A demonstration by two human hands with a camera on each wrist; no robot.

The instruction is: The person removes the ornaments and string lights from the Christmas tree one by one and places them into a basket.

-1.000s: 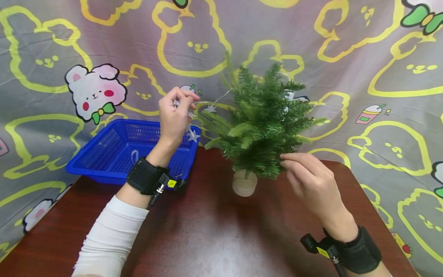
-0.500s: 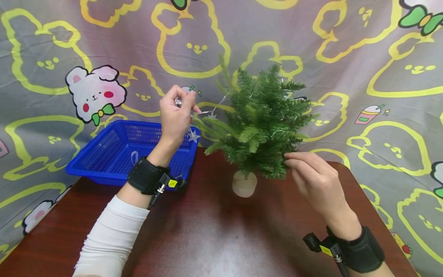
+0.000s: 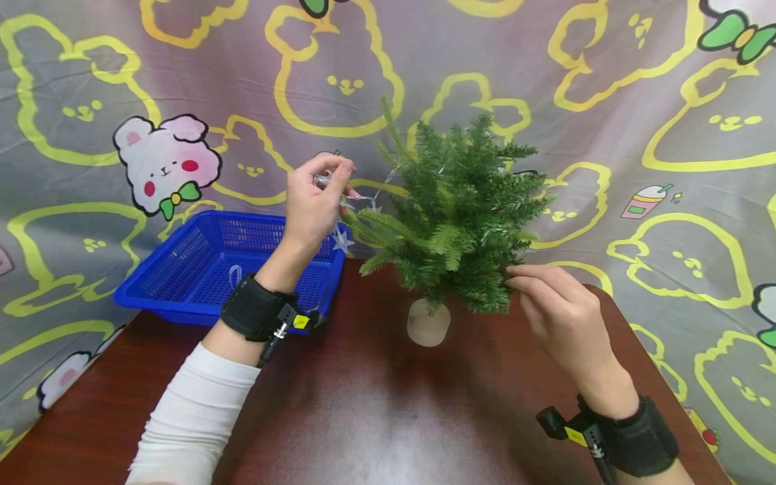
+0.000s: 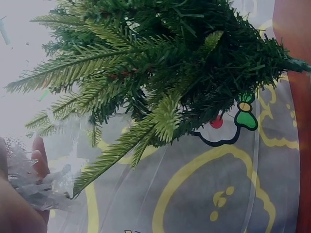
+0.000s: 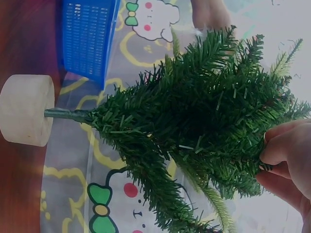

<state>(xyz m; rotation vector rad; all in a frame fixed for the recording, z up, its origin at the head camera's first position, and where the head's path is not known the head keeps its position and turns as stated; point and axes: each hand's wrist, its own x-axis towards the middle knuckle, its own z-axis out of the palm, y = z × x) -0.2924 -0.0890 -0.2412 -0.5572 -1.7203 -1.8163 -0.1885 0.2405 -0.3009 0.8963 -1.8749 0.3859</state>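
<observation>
A small artificial Christmas tree [image 3: 463, 215] stands on the table with its round pale wooden base [image 3: 428, 325]. Left of it, my left hand [image 3: 310, 205] holds a bunched clear star string [image 4: 36, 182] in curled fingers. One clear star [image 3: 342, 241] dangles below that hand, and a strand runs from it to the tree's upper left branches. Low on the tree's right side, my right hand [image 3: 560, 323] pinches a branch tip between thumb and fingers. The right wrist view shows these fingertips [image 5: 274, 148] right in the needles.
Behind my left forearm sits a blue plastic basket [image 3: 200, 311] with a small clear loop [image 3: 235, 275] inside. A patterned curtain [image 3: 230, 87] hangs close behind the dark red table [image 3: 376, 417].
My right hand has shifted a little to the right with the branch, and the tree has turned slightly. My left hand has edged right with the star string.
</observation>
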